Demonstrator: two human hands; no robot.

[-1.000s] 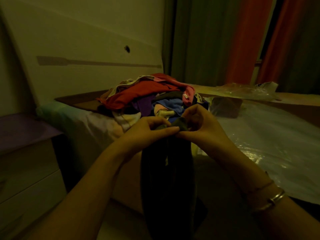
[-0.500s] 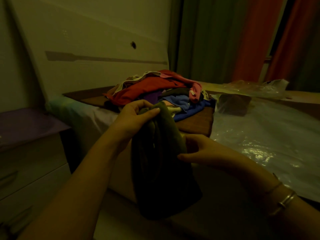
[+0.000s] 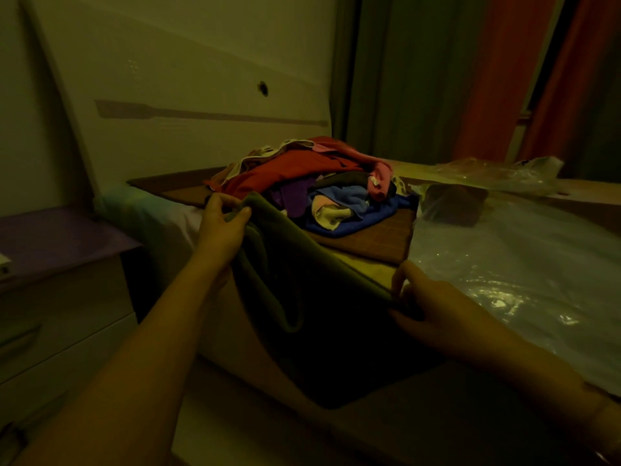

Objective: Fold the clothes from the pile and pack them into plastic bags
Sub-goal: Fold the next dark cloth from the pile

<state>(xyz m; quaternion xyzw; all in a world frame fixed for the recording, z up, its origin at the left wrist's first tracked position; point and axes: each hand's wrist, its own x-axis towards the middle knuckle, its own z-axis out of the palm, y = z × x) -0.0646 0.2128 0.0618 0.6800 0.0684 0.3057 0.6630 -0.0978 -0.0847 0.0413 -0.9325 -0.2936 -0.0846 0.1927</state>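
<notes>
A dark olive garment (image 3: pixel 302 280) is held stretched between the two hands in front of the bed's near edge, its top edge running taut on a slant from upper left down to lower right, while the rest hangs below in deep shadow. The right hand (image 3: pixel 433 311) is seen lower and nearer, its forearm entering from the bottom right corner; the garment's right corner is pinched between its thumb on top and its fingers curled beneath. The left hand (image 3: pixel 223 227) is raised higher and reaches farther forward, its forearm extended from the bottom left; the garment's left corner is gripped between its thumb and curled fingers, with a fold of cloth bunched just under the palm. Beyond the garment, a brown mat (image 3: pixel 379 240) is laid on the bed (image 3: pixel 161 220), and the pile of clothes (image 3: pixel 312 183) is heaped on it, with red pieces on top and blue, purple and pink pieces toward the front. To the right, the bed's surface is covered by a clear plastic sheet (image 3: pixel 521 264), and crumpled plastic bags (image 3: pixel 497 176) are seen farther back by the curtains (image 3: pixel 504 79). At the left, a drawer unit (image 3: pixel 60 297) stands beside the bed under a pale wall panel (image 3: pixel 188 79).
</notes>
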